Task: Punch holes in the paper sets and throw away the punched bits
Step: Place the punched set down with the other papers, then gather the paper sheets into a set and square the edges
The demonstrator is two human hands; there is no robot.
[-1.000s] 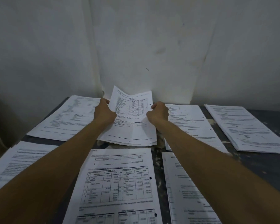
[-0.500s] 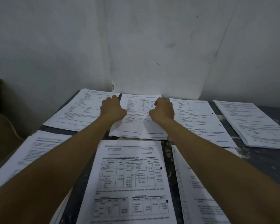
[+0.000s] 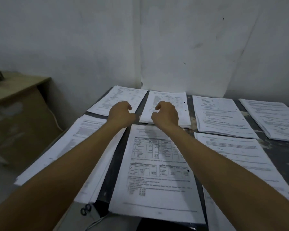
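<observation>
Several sets of printed paper lie in two rows on a dark table. The back-middle paper set lies flat near the wall, with two punched holes on its right edge. My left hand hovers just left of its near corner, fingers curled and empty. Above that set's near edge my right hand hangs with loosely curled fingers, holding nothing. A large front-middle paper set with tables lies under my forearms. No hole punch is visible.
More paper sets lie at back left, back right, far right, front left and front right. A wooden cabinet stands left of the table. Scissors handles and a white cable lie at the near edge.
Both hands set the back-middle paper set flat on the table, let go of it and drew back toward me. The camera view shifted left and down.
</observation>
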